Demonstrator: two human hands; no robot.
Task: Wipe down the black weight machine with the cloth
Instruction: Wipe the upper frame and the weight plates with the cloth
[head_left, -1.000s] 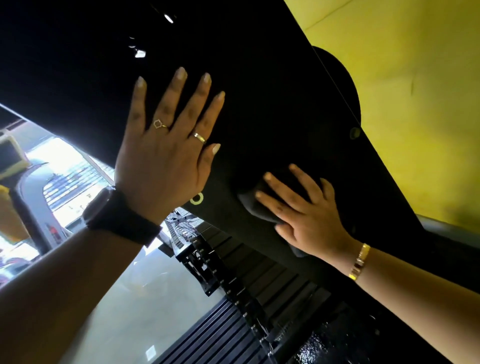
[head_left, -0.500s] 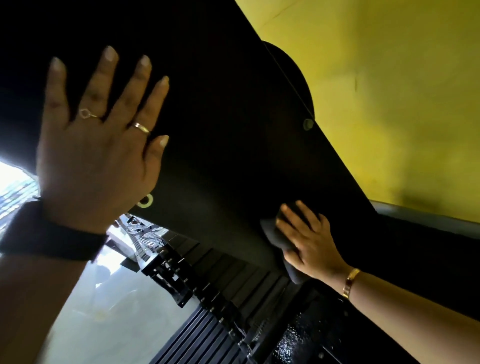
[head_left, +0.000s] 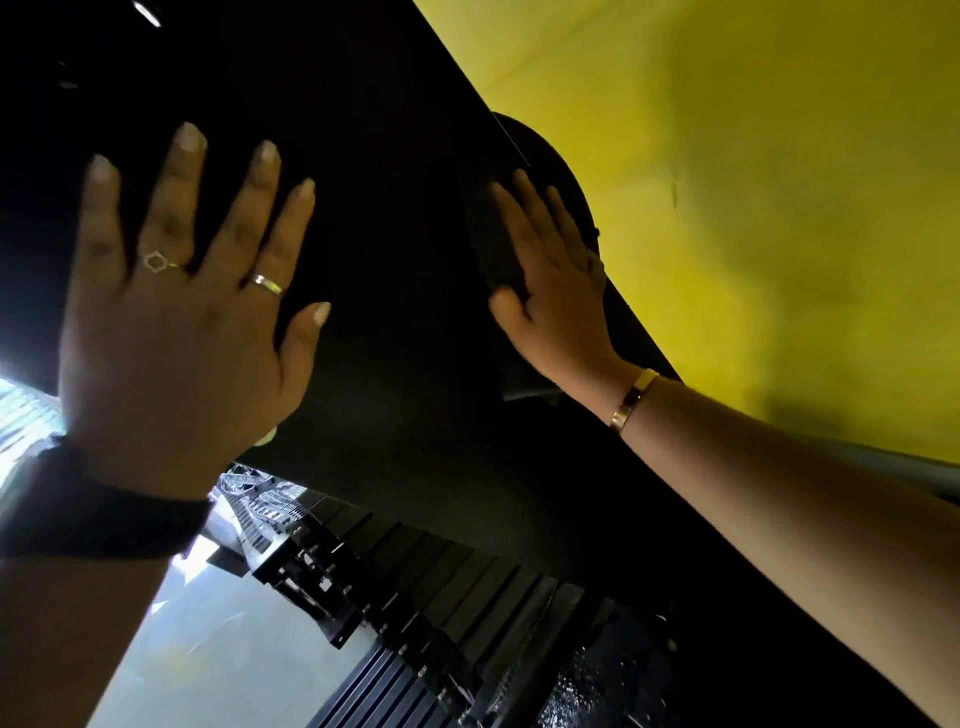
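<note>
One broad black panel of the weight machine (head_left: 395, 249) fills most of the view, slanting from upper left to lower right, dark and smooth with a faint sheen. Behind it on the right is a yellow wall (head_left: 753, 208). Below the panel a row of black weight plates (head_left: 447, 577) runs down towards the pale floor (head_left: 218, 654).

The left hand (head_left: 176, 332) rests flat on the panel's left part. Its grip is apart, with the fingers spread, straight and holding nothing; it looks to be bracing. The right hand (head_left: 558, 291) lies at the panel's right edge, just beside a rounded black part that stands out against the wall. Its grip is also apart: the fingers are straight and the palm presses the cloth (head_left: 488, 244) flat to the panel rather than clutching it.

The cloth is dark, nearly the panel's colour, and shows left of the fingers and again below the heel of the hand. I judge it soft, light and limp, likely to bunch or slip out under fingertips alone. A flat palm over its middle should carry it along. The panel seems stiff and fixed, so it should bear firm pressure.

A black wristband (head_left: 98, 519) sits on the left wrist, a gold bracelet (head_left: 635, 400) on the right, and two rings (head_left: 156, 260) on the left fingers.
</note>
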